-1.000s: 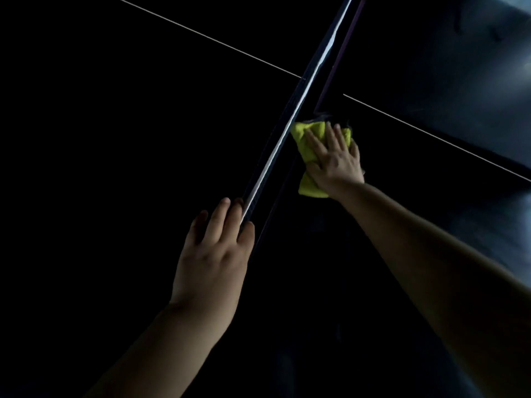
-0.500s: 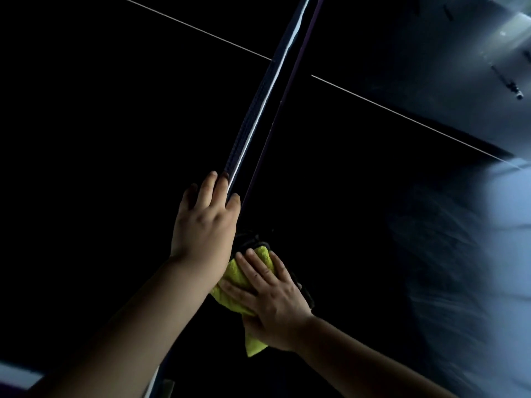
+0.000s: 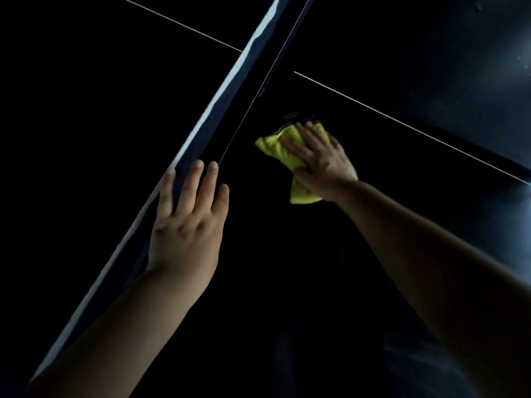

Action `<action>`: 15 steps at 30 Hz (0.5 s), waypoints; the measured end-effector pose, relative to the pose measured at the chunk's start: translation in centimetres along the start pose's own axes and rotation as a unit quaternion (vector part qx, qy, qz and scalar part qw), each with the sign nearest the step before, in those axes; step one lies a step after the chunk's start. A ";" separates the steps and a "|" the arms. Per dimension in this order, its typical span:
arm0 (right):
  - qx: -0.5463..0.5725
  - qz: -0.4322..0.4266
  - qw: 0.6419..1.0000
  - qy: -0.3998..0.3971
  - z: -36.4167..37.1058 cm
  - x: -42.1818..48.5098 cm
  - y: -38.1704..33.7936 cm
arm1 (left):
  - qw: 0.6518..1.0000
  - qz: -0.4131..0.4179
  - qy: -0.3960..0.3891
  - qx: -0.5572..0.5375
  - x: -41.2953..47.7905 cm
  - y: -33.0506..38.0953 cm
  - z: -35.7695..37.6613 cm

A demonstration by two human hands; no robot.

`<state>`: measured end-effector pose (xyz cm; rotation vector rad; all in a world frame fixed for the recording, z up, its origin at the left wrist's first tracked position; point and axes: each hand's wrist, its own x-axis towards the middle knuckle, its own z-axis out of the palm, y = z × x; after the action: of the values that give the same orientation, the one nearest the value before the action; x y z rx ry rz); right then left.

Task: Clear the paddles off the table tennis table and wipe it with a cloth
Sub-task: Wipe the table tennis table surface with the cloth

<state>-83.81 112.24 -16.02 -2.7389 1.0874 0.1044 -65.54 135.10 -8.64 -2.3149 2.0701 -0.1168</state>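
The right hand, fingers flat on the yellow cloth, has swept it back out across the counter beside the net. The left hand rests straight-fingered on the net's top; wiping seems midway.

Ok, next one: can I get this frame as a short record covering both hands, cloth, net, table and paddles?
left hand: fingers straight, laid against the net
right hand: flat on the cloth, pressing it onto the table
cloth: yellow, crumpled, right of the net, near the white line
paddles: none in view
lighting: very dark
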 end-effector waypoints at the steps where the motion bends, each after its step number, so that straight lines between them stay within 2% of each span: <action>1: 0.004 0.021 1.000 0.004 -0.4 0.9 1.9 | 1.000 -0.002 -0.005 0.000 0.3 0.7 0.2; 7: 0.066 0.185 0.980 0.035 -2.3 1.4 10.1 | 1.000 0.000 -0.018 0.009 0.3 3.9 1.1; 10: 0.093 0.258 0.961 0.045 -1.9 -1.0 9.9 | 1.000 0.002 -0.030 0.006 -1.2 4.4 1.0; 15: 0.086 0.268 0.959 0.044 -0.3 -6.8 5.6 | 0.999 -0.018 -0.034 -0.008 -5.2 4.0 0.5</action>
<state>-92.62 112.74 -15.68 -2.2487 1.7466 -0.0380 -70.06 139.80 -9.58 -2.3323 2.0054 -0.0228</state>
